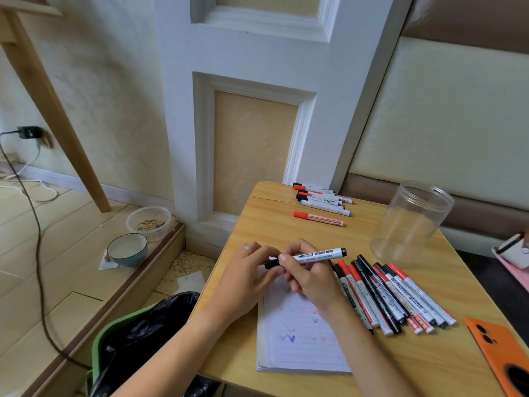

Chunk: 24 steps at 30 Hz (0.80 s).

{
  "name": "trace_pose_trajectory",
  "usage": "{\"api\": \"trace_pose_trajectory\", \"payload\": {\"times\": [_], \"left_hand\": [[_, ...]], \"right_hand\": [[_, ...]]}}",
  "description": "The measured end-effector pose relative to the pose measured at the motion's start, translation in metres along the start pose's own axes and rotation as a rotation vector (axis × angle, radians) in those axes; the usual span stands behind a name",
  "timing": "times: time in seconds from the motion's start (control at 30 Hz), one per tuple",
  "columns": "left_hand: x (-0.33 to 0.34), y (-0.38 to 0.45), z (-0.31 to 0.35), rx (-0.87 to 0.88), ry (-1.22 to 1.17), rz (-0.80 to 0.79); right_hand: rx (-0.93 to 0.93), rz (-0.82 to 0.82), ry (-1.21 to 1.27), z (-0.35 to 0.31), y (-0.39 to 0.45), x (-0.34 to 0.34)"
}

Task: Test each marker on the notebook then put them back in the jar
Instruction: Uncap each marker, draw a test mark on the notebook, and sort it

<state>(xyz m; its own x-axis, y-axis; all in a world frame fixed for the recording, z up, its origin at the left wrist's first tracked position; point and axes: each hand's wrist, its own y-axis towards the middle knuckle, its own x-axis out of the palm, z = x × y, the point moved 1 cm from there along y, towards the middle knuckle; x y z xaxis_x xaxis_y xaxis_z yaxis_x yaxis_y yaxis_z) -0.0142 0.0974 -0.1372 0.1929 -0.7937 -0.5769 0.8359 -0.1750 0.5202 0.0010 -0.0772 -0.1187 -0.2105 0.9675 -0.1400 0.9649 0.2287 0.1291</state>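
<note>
While both hands meet at the centre of the frame, the right hand grips the white barrel of a black marker held level, and the left hand pinches its black cap at the marker's left end. Just below them lies the open notebook, lined and dotted with blue and red test marks. Right of it, a fan of markers rests on the tabletop. The clear jar stands at upper right; a smaller group of markers lies at the tabletop's far edge.
</note>
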Motion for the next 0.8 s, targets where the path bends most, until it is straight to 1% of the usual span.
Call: {"api": "trace_pose_trajectory", "payload": {"times": [0.07, 0.13, 0.27, 0.33, 0.43, 0.53, 0.6, 0.73, 0.8], "left_hand": [[-0.001, 0.0, -0.002, -0.018, -0.023, 0.022], [-0.002, 0.001, -0.003, -0.045, -0.022, 0.048], [-0.003, 0.003, -0.007, -0.129, -0.033, 0.123], [-0.004, 0.003, -0.005, -0.145, -0.065, 0.141], [-0.006, 0.003, -0.003, -0.136, -0.146, 0.146], [-0.01, 0.002, -0.004, -0.161, -0.281, 0.13], [-0.013, 0.001, -0.006, -0.199, -0.334, 0.102], [-0.014, 0.003, -0.014, -0.241, -0.323, 0.053], [-0.013, 0.003, -0.016, -0.254, -0.363, 0.022]], "right_hand": [[-0.006, -0.03, 0.014, -0.001, 0.0, 0.002], [-0.032, 0.0, 0.058, -0.003, 0.001, 0.003], [-0.054, 0.256, 0.259, -0.001, 0.005, -0.008], [-0.051, 0.314, 0.285, 0.002, 0.007, -0.013], [-0.017, 0.259, 0.252, 0.004, 0.007, -0.012], [0.011, 0.112, 0.077, 0.005, 0.005, -0.007], [0.006, 0.049, -0.016, 0.004, 0.003, -0.003], [-0.033, 0.018, -0.152, 0.002, 0.001, -0.001], [-0.048, 0.02, -0.188, 0.002, 0.001, -0.001]]}}
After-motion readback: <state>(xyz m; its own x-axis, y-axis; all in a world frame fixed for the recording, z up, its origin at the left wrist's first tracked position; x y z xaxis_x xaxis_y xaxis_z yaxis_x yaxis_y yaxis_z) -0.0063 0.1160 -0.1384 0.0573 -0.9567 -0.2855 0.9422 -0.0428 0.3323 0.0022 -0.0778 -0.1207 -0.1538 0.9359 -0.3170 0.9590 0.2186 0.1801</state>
